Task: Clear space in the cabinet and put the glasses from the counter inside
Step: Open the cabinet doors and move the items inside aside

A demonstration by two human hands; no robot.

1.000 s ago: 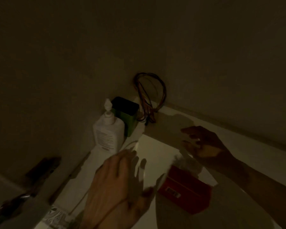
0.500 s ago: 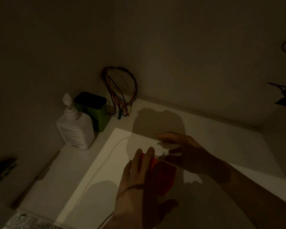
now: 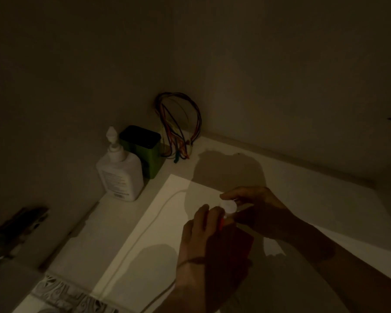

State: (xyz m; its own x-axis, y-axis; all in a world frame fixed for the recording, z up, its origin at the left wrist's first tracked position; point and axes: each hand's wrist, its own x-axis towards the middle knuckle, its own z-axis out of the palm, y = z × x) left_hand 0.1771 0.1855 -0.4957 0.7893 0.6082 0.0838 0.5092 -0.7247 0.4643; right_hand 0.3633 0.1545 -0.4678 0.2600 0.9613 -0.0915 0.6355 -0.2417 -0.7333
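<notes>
The left hand [image 3: 203, 236] wraps the red box [image 3: 239, 240]; the right hand's [image 3: 257, 208] fingers pinch its white cap [image 3: 229, 205], box end pointing toward the back wall.

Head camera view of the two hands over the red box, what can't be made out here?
- Red box: mostly covered by the left hand and deep shadow; label unreadable.
- White round piece at the right hand: too dim to identify.
- Pump bottle label: too small and dark.
- Dark object at the left edge: blurred.
- Glasses: none in view.
</notes>
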